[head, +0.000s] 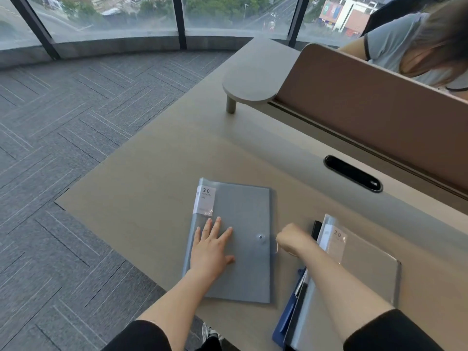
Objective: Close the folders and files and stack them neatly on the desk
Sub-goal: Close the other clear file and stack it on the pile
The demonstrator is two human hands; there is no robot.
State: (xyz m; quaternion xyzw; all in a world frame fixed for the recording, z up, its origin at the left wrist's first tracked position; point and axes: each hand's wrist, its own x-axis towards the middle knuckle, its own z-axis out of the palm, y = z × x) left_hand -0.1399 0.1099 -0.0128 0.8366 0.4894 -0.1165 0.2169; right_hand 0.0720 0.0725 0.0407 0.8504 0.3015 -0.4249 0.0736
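Desk (152, 173) surface, beige and matte, carries two folder groups near its front edge. A closed grey plastic pocket folder (243, 249) with a white "20" label and a round snap button lies flat, front and centre. The left hand (211, 249) rests on its cover, palm down, fingers straight and spread, gripping nothing. The right hand (291, 240) is curled into a loose fist just beside the folder's right edge, apparently pinching the clear flap there; the view does not show whether anything is actually held. To the right lies a second translucent grey folder (367, 264) with its own "20" label, closed, under the right forearm. A dark blue file (288, 317) and a black item, too hidden to identify, stick out from beneath its left side. A black oval cable slot (353, 173) sits further back. A brown divider panel (367, 110) stands behind it, with another person (410, 44) leaning beyond.
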